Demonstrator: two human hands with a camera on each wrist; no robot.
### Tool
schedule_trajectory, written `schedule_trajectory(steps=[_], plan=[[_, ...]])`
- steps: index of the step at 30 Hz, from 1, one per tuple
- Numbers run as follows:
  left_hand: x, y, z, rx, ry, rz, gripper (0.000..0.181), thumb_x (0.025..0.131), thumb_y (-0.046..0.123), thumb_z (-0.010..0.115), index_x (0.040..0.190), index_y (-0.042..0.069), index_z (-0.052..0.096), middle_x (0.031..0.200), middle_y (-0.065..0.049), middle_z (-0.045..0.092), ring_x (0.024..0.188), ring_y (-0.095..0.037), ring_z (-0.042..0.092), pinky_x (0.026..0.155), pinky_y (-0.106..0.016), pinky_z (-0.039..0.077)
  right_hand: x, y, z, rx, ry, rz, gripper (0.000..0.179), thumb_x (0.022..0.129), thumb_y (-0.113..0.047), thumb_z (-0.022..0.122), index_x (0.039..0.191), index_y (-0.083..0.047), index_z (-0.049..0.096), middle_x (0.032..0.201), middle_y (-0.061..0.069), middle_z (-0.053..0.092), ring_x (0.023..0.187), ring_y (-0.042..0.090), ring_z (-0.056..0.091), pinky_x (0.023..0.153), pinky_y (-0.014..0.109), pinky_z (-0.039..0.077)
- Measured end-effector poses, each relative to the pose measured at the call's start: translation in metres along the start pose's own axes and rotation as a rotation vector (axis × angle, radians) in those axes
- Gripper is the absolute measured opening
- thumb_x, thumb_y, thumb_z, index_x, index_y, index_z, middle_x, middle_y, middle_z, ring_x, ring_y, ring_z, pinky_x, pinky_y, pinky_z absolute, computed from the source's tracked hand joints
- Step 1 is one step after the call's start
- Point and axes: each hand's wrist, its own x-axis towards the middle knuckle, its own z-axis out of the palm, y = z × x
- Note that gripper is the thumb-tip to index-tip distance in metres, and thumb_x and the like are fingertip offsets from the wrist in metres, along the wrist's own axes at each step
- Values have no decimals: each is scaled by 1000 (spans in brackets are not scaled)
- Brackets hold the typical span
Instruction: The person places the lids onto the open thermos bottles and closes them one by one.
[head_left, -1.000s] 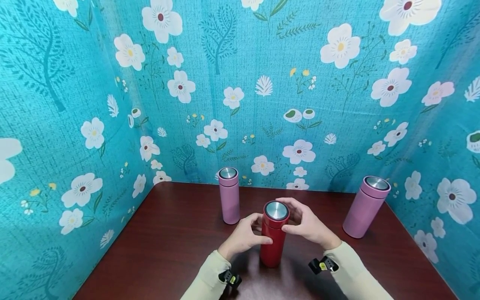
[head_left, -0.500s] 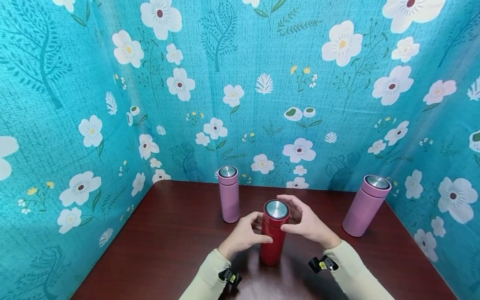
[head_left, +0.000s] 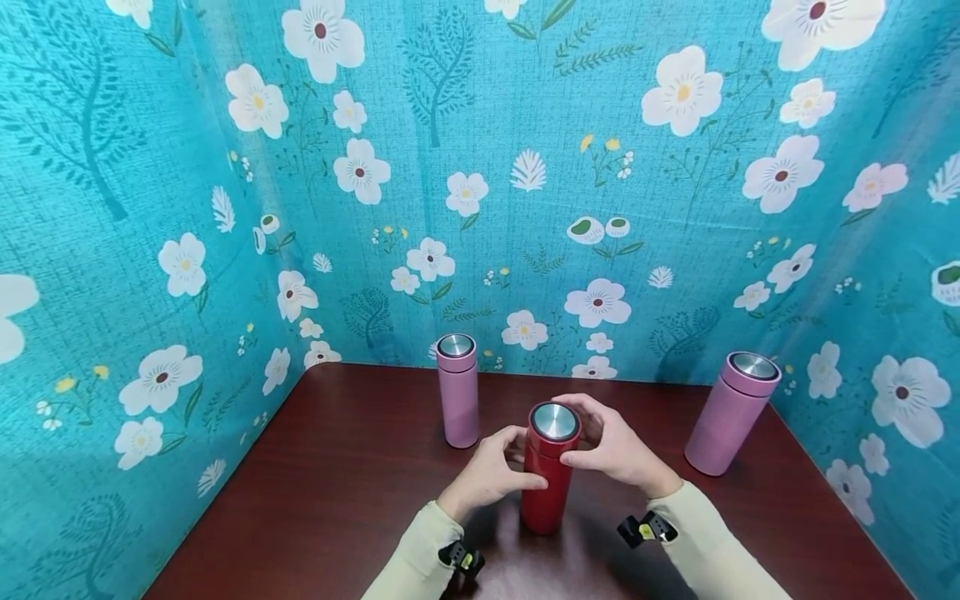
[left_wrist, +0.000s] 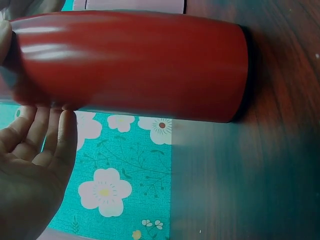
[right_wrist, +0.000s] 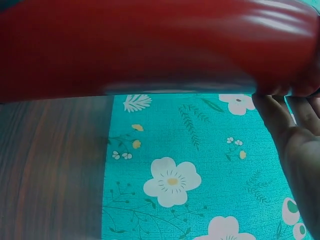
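Note:
A red thermos bottle (head_left: 543, 500) with a silver-topped lid (head_left: 555, 422) stands upright on the dark table, between both hands. My left hand (head_left: 491, 473) grips its body from the left, the thumb lying across the near side. From the right, my right hand (head_left: 611, 442) holds it higher up around the lid, thumb in front and fingers behind. In the left wrist view the red thermos bottle (left_wrist: 140, 65) spans the top, with the left fingertips against its wall. The right wrist view shows the right hand (right_wrist: 305, 145) with fingertips at its upper end.
A pink thermos bottle (head_left: 459, 404) stands behind and left of the red one. Another pink thermos bottle (head_left: 727, 425) is at the table's right side. Blue flowered cloth (head_left: 480, 167) walls the brown table (head_left: 315, 483) at the back and both sides.

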Motion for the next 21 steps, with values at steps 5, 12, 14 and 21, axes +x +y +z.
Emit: schedule_trajectory(steps=[5,12,14,21], plan=[[-1,0,0,3,11,6,55,74,26,82,121,14,57,107,5,62,90,-11,61,75,-26,52,2,0,3,7,17,3,68,74,-4,78,133,-6,43,123,11,57,107,22,59,79,41,53],[-2,0,1,9,16,2,55,74,27,82,122,15,56,108,7,62,90,-10,60,77,-27,52,1,3,3,8,14,-14,67,75,-4,76,133,-6,42,122,12,57,106,22,59,80,43,52],[-3,0,1,6,14,10,55,74,28,82,122,16,56,108,7,61,91,-10,60,79,-32,52,1,3,3,6,15,-11,66,76,-4,76,133,-6,42,122,12,57,107,22,59,81,42,52],[-5,-1,0,29,2,50,55,76,30,79,126,22,55,117,8,60,100,-12,59,87,-46,49,-1,2,4,-24,25,-2,69,77,-7,75,137,-9,41,125,11,55,110,21,58,82,37,52]])
